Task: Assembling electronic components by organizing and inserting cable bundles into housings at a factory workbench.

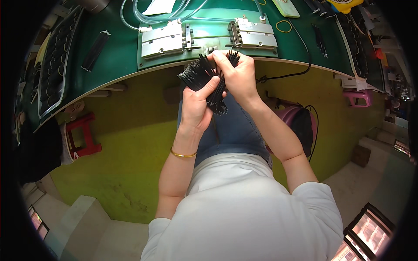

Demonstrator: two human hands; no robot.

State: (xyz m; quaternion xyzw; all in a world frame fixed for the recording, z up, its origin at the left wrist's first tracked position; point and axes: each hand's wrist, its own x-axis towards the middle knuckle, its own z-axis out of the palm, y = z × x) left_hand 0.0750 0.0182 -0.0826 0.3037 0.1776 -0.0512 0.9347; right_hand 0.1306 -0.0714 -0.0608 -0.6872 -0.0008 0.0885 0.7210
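Observation:
Over my lap, just off the table's front edge, my left hand (196,104) is closed round a thick bunch of short black wires (197,76). Their pale ends fan out to the upper left. My right hand (238,76) grips another part of the bunch from the right, with thumb and fingers pinched round some wires that stick up past its knuckles. Both hands touch the same mass of wires. Directly beyond them stands a metal fixture with a left clamp block (163,41) and a right clamp block (257,35) on a green plate.
On the green table (117,52) lie a tied black wire bundle (96,51) at left and another wire bundle (320,40) at right. Clear air tubing (143,19) loops behind the fixture. A black cable (287,77) hangs off the edge. A red stool (85,135) stands at left.

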